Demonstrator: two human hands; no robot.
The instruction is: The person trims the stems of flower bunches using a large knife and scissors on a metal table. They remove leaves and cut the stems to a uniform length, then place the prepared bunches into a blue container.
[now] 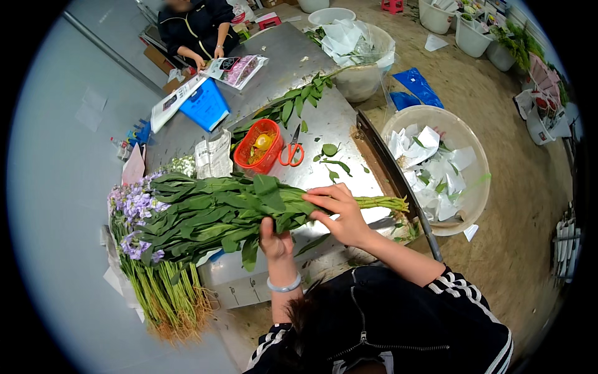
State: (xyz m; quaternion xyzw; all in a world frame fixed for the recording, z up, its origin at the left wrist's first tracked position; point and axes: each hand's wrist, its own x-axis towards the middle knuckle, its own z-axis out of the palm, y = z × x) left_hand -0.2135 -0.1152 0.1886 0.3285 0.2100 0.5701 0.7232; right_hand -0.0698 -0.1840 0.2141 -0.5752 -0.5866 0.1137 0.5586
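A bunch of leafy flower stems (pixel 219 205) with pale purple blooms (pixel 140 201) lies across the metal table, blooms to the left, cut ends to the right. My left hand (pixel 276 240) grips it from below at mid-length, its thumb up against the leaves. Nearer the bare stem ends, my right hand (pixel 340 212) rests on the bunch with its fingers spread along the leaves; whether it grips is hard to see. Below the blooms hang more stems with brown roots (pixel 173 294). Behind the bunch are a red plastic basket (pixel 238 159) and orange-handled scissors (pixel 292 153).
Loose leaves (pixel 330 149) lie near a dark metal rail (pixel 385 154) at the table's right edge. Beyond it stands a round bin of white wrapping scraps (pixel 481 187). A co-worker (pixel 198 30) handles printed packaging behind a blue basket (pixel 204 105).
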